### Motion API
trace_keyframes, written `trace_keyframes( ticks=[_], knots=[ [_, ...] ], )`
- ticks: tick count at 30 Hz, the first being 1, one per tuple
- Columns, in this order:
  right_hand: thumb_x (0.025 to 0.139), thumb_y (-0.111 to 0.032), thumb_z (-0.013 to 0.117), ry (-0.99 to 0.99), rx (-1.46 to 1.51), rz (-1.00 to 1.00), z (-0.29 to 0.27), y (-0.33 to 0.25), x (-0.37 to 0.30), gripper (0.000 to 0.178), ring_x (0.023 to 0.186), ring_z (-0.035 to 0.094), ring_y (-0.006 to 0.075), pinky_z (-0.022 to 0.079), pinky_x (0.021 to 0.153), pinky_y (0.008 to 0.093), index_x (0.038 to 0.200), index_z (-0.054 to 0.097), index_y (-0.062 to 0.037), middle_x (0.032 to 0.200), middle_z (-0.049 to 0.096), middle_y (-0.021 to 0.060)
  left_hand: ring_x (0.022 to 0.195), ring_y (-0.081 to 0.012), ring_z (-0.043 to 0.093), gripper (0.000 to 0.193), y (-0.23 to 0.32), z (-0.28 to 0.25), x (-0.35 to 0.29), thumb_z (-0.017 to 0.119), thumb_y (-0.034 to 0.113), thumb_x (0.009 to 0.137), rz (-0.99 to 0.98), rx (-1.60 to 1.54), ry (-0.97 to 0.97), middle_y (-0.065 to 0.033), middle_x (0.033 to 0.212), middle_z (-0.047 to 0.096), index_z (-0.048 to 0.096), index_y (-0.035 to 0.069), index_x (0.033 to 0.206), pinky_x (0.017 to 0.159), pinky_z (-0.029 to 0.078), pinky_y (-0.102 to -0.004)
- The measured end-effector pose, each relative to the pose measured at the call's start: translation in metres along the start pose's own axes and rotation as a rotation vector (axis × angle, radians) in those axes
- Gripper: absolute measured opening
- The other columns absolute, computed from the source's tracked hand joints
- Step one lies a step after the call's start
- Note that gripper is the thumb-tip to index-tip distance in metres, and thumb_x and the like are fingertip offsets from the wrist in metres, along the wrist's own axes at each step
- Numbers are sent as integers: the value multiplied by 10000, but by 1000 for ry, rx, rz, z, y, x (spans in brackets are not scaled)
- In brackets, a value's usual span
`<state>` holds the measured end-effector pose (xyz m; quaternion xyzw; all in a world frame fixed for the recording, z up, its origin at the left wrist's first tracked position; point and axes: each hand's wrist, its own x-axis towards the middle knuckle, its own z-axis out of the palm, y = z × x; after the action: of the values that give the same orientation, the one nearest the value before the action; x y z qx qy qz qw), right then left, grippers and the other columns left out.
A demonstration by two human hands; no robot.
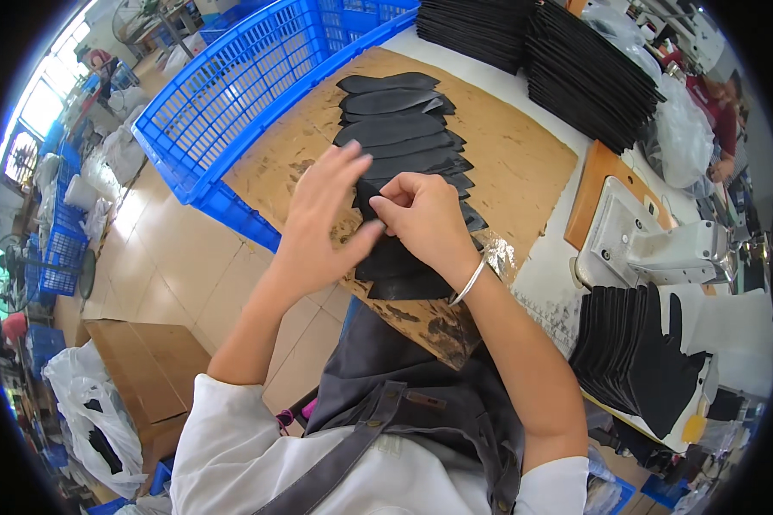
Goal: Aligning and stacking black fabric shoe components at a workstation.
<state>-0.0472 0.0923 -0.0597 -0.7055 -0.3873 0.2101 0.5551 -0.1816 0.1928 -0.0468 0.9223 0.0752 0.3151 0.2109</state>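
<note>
A row of black leaf-shaped cut pieces (395, 129), thin and leather-like, lies overlapping on a brown board (524, 163) before me. Over the near part of the row, my right hand (425, 215) has thumb and forefinger pinched together at the edge of a black piece (367, 199); the fingertips cover most of the grip. A silvery bangle circles that wrist. My left hand (322, 210) hovers just left of it, fingers apart and slightly blurred, with nothing seen in it. Several more black pieces (395, 270) show below the hands.
A blue plastic crate (232, 94) borders the board at far left. Tall stacks of black sheets (584, 77) stand at the back right. To the right are a white sewing machine (661, 240) and a black stacked pile (636, 352). A cardboard box (150, 369) sits lower left.
</note>
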Motion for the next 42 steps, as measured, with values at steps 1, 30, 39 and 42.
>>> trace_keyframes(
  ticks=[1, 30, 39, 42],
  knots=[
    [742, -114, 675, 0, 14, 7, -1, -2, 0, 142, 579, 654, 231, 509, 594, 318, 733, 658, 27, 617, 649, 143, 1272, -336, 422, 583, 0, 0, -1, 696, 160, 773, 2, 2, -2, -148, 1351, 470, 478, 53, 1303, 1076, 296, -458],
    [742, 48, 674, 445, 396, -298, -148, -63, -239, 259, 951, 632, 252, 484, 867, 330, 919, 491, -3, 1039, 632, 272, 1244, -269, 481, 860, 127, 45, 50, 794, 424, 710, 98, -1090, -827, -144, 1355, 495, 424, 7, 1364, 1023, 358, -384],
    [885, -181, 528, 747, 892, -390, -305, -4, -342, 604, 1411, 171, 408, 174, 1160, 476, 1350, 319, 143, 1496, 220, 273, 1329, -357, 336, 887, 241, 123, 64, 762, 437, 672, 984, -300, -507, -166, 1464, 326, 387, 129, 1415, 1076, 259, -533],
    [897, -188, 505, 717, 920, -365, -306, 0, -337, 557, 1411, 165, 414, 179, 1160, 459, 1313, 371, 158, 1490, 228, 286, 1265, -362, 384, 911, 241, 135, 60, 808, 333, 629, 945, -244, -529, -170, 1445, 344, 390, 159, 1419, 1044, 289, -535]
  ],
)
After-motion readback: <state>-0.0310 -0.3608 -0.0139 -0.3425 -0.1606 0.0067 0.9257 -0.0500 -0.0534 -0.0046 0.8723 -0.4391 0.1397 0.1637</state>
